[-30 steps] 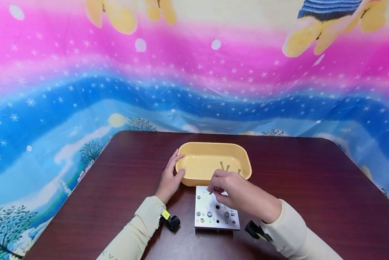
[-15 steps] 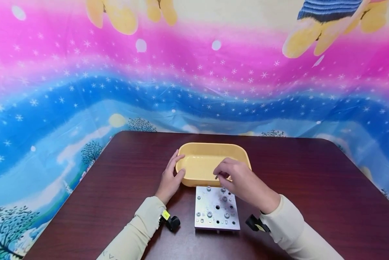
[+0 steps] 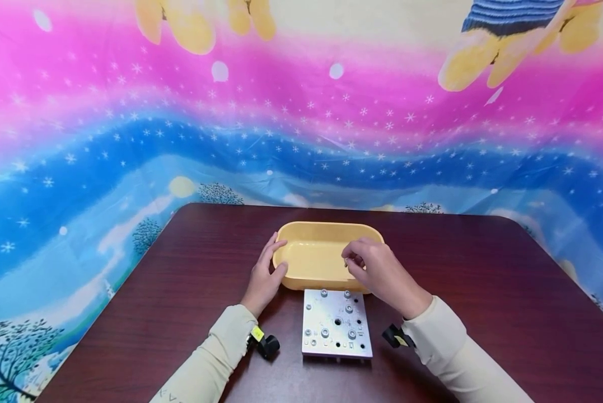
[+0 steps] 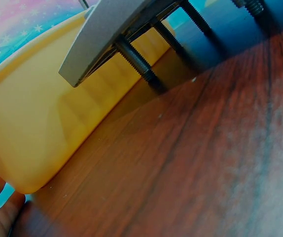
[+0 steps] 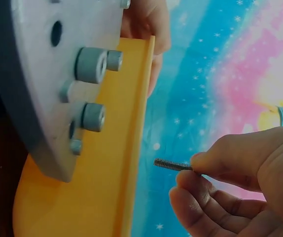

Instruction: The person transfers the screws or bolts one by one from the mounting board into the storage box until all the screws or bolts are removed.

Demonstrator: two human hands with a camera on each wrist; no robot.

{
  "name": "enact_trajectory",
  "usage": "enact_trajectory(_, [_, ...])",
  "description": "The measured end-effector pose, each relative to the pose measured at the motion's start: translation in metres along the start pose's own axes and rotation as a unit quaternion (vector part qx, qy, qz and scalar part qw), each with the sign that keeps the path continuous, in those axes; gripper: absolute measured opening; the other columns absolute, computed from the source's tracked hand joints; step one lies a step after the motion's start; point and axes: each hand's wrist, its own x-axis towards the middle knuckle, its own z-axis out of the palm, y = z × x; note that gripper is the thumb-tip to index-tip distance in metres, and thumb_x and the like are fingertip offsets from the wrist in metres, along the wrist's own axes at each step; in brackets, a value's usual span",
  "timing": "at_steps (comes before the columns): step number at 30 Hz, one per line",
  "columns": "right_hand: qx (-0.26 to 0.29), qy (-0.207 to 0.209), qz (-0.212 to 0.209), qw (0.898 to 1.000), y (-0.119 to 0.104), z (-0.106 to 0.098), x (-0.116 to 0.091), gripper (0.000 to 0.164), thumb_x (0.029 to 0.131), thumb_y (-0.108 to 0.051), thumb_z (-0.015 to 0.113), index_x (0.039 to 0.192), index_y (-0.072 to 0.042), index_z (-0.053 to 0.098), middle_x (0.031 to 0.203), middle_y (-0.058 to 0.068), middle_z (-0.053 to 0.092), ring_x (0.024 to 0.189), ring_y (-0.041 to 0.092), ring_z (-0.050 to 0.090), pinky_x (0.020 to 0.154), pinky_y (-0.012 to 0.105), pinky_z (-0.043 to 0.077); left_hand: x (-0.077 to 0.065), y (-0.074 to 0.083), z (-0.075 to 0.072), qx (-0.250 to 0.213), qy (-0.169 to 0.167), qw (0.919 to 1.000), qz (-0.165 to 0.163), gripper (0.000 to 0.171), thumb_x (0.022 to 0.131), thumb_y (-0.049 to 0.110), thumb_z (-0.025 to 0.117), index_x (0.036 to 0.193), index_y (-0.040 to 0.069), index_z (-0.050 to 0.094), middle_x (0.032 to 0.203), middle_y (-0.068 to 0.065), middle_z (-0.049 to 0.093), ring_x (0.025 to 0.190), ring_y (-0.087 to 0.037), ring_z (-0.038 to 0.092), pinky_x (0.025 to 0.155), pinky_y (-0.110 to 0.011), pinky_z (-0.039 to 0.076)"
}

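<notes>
- On the tabletop [image 3: 457, 263], the metal plate [image 3: 317, 317] could rock if knocked.
- Beyond, the left hand [image 3: 263, 280], fingers spread, touches the yellow tray [image 3: 306, 263]; slackening risks sliding.
- Over it, the right hand [image 3: 382, 274] pinches a threaded screw [image 5: 171, 164]; loosening could drop it.

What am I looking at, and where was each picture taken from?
There's no machine here, just a person working barehanded. The wide pictures come from the head, looking forward and down; each wrist carries a small black camera for the closer ones. On the dark reddish wooden table stand a yellow oblong tub and a flat, silvery metal plate set with grey bolts. The left hand rests against one end of the tub. The right hand pinches a thin, grey, threaded metal screw, clearest in the right wrist picture.
</notes>
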Motion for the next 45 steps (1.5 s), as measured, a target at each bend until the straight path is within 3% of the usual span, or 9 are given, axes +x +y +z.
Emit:
enact_trajectory(9, [-0.003,-0.003,0.025,1.000,0.013,0.007,0.001,0.009,0.082,0.000,0.070,0.088,-0.006,0.070,0.080,-0.002,0.058,0.067,0.008,0.051,0.056,0.021,0.047,0.001,-0.004,0.000,-0.001,-0.004,1.0000,0.004,0.046,0.093,0.002,0.053,0.139,0.005,0.049,0.157,0.000,0.026,0.144,-0.025,0.022,0.113,-0.049,0.023])
enact_trajectory(16, [-0.019,-0.005,0.024,1.000,0.029,0.016,0.003,0.009,0.083,-0.001,0.065,0.087,-0.007,0.072,0.081,0.000,0.062,0.067,0.011,0.050,0.055,0.023,0.045,0.002,-0.007,0.000,0.000,0.000,1.0000,0.007,0.046,0.092,0.001,0.053,0.138,0.005,0.050,0.157,-0.002,0.026,0.144,-0.025,0.022,0.113,-0.049,0.023])
enact_trajectory(23, [-0.009,-0.025,0.052,0.998,0.043,0.025,0.002,0.009,0.083,-0.001,0.066,0.087,-0.006,0.072,0.081,0.001,0.063,0.069,0.011,0.052,0.061,0.028,0.047,0.014,-0.044,0.007,0.005,0.003,1.0000,0.006,0.048,0.092,0.004,0.055,0.139,0.013,0.050,0.157,0.007,0.025,0.144,-0.020,0.022,0.112,-0.050,0.023])
enact_trajectory(25, [-0.008,-0.030,0.058,0.998,0.046,0.028,0.002,0.009,0.083,-0.002,0.067,0.088,-0.006,0.072,0.080,0.001,0.063,0.069,0.011,0.053,0.062,0.029,0.048,0.015,-0.048,0.008,0.006,0.004,0.9999,0.010,0.048,0.092,0.006,0.056,0.139,0.015,0.050,0.156,0.010,0.025,0.144,-0.017,0.022,0.112,-0.049,0.024])
enact_trajectory(37, [0.001,-0.051,0.088,0.995,0.055,0.031,0.004,0.007,0.084,-0.005,0.068,0.090,-0.005,0.072,0.085,0.003,0.065,0.073,0.014,0.056,0.066,0.032,0.050,0.014,-0.048,0.007,0.007,0.003,0.9999,0.009,0.047,0.092,0.010,0.056,0.139,0.019,0.051,0.155,0.018,0.025,0.143,-0.012,0.021,0.113,-0.047,0.023])
enact_trajectory(42, [-0.003,-0.068,0.098,0.993,0.055,0.032,0.006,0.008,0.085,-0.005,0.067,0.090,-0.004,0.073,0.088,0.004,0.067,0.078,0.017,0.058,0.070,0.035,0.052,0.015,-0.046,0.007,0.003,0.003,1.0000,0.004,0.047,0.093,0.006,0.056,0.139,0.015,0.051,0.156,0.013,0.025,0.144,-0.015,0.021,0.112,-0.049,0.024])
enact_trajectory(45, [-0.006,-0.077,0.102,0.992,0.055,0.033,0.008,0.008,0.085,-0.005,0.067,0.088,-0.005,0.073,0.088,0.004,0.067,0.079,0.017,0.058,0.072,0.036,0.052,0.011,-0.033,0.005,0.001,0.002,1.0000,0.001,0.047,0.093,0.004,0.055,0.139,0.011,0.050,0.157,0.006,0.025,0.145,-0.020,0.021,0.112,-0.050,0.023])
